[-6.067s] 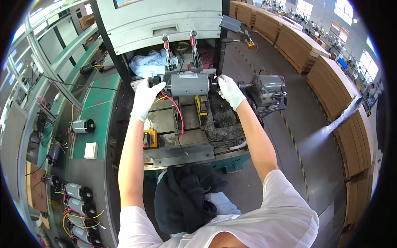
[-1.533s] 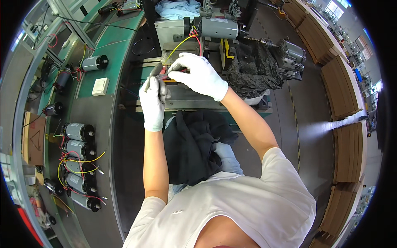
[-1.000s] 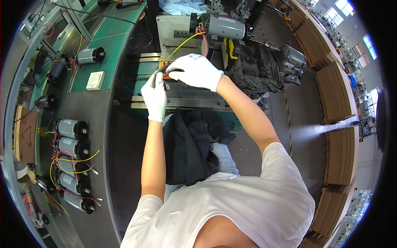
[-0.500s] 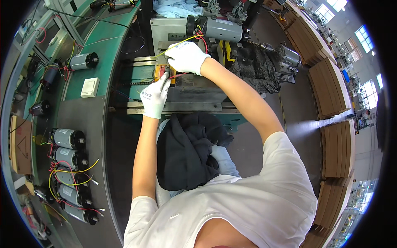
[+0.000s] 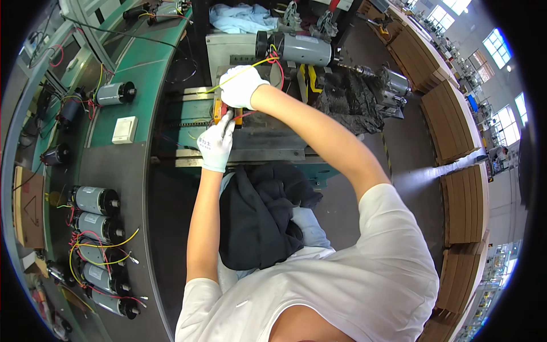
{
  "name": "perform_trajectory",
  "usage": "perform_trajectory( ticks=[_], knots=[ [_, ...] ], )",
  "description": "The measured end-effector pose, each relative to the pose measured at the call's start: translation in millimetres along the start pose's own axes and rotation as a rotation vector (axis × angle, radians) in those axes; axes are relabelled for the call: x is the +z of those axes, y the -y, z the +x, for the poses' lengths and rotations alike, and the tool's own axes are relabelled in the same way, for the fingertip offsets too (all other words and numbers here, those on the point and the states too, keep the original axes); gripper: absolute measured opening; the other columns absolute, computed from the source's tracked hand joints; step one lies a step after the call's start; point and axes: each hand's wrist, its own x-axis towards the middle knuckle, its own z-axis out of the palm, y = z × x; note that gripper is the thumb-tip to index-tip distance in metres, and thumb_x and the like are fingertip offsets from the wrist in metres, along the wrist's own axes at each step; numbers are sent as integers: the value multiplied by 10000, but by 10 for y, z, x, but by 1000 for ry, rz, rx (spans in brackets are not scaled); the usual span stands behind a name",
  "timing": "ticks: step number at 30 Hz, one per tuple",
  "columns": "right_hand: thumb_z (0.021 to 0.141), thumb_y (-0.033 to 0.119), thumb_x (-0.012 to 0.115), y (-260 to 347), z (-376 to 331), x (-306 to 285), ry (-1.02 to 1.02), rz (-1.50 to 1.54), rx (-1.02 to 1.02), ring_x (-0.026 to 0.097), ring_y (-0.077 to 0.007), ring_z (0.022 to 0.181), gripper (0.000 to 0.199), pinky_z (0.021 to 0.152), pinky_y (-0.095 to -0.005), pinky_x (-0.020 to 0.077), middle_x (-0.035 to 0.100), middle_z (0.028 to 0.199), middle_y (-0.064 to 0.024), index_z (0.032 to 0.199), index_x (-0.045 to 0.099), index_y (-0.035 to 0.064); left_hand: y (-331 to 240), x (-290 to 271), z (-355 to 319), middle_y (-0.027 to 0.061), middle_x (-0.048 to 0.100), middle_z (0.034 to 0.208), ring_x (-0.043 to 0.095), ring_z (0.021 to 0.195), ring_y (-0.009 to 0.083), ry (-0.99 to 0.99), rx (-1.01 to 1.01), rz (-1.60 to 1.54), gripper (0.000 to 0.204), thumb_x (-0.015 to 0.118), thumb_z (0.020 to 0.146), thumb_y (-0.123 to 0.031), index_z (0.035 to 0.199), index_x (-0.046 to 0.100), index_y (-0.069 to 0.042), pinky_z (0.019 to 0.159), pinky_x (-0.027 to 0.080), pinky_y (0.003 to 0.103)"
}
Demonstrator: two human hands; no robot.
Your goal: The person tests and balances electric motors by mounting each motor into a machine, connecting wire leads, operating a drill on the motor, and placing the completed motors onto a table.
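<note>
Both my hands wear white gloves and work at a small yellow and red block on the machine bed. My left hand is closed, its fingertips pinching the end of a red wire beside the block. Just above, my right hand curls over the block's far side; its fingertips are hidden, so what they hold cannot be made out. A yellow wire runs past the right hand's far side. Both wires lead from a grey cylindrical motor lying on the machine beyond my hands.
On the left bench lie several more grey motors with loose wires, and a white switch box. Black plastic sheeting covers the machine's right part. Dark cloth lies across my lap. Stacked brown boards stand at right.
My right hand has shifted slightly left and nearer, down over the block. My left hand has moved slightly nearer, its fingertips still at the red wire's end.
</note>
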Motion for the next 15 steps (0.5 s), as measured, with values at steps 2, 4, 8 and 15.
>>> perform_trajectory(
  ticks=[2, 4, 8, 15],
  knots=[
    [847, 335, 659, -4, 26, -80, 34, 22, 35, 746, -336, 991, 356, 857, -422, 577, 767, 1049, -191, 1007, 792, 47, 6, -18, -8, 106, 638, 666, 620, 571, 277, -24, 11, 12, 221, 729, 936, -203, 1148, 777, -161, 576, 509, 389],
    [861, 339, 645, -53, -23, -158, 132, 155, 79, 742, -348, 1014, 366, 868, -425, 576, 762, 1074, -203, 1032, 793, 52, 5, -35, -35, 102, 631, 662, 620, 581, 269, -1, -24, -10, 213, 730, 938, -196, 1141, 776, -150, 580, 505, 385],
    [875, 344, 607, -253, -11, -155, 222, 226, 146, 738, -362, 1020, 400, 887, -428, 574, 753, 1073, -227, 1045, 786, 28, -11, 14, -8, 103, 632, 669, 616, 581, 272, -30, -15, -38, 217, 726, 943, -195, 1147, 774, -143, 583, 501, 384],
    [875, 364, 635, -55, -125, -110, 174, 246, 236, 743, -350, 1002, 379, 864, -430, 582, 762, 1020, -209, 994, 795, 43, -26, -45, 31, 146, 719, 867, 695, 732, 297, 48, -92, -77, 222, 691, 972, -190, 1153, 760, -80, 696, 541, 362]
  ],
)
